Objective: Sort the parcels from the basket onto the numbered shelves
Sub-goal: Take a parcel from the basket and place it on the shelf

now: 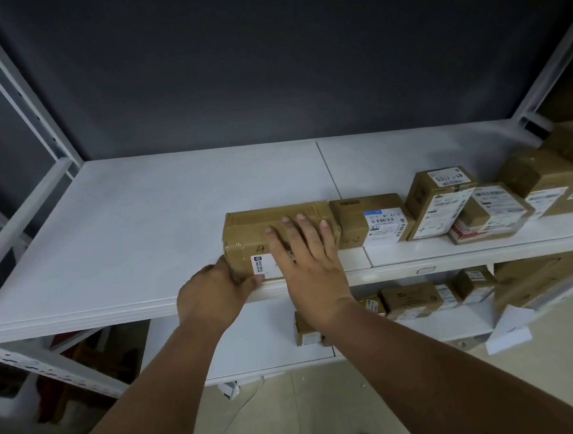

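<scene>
A long brown cardboard parcel point(245, 235) with a handwritten 4 and a white label lies at the front edge of the white upper shelf point(116, 228). My left hand point(212, 291) grips its near-left bottom corner, thumb against the front face. My right hand point(306, 254) lies flat on top of it with straight, spread fingers. Its right end touches a smaller brown parcel point(370, 219) marked 4-2. The basket is out of view.
More taped parcels point(438, 206) line the shelf's right side up to the right post point(552, 62). A lower shelf point(253, 348) holds several small boxes point(409, 299). The upper shelf's left half is bare. A white frame post point(22, 99) stands at left.
</scene>
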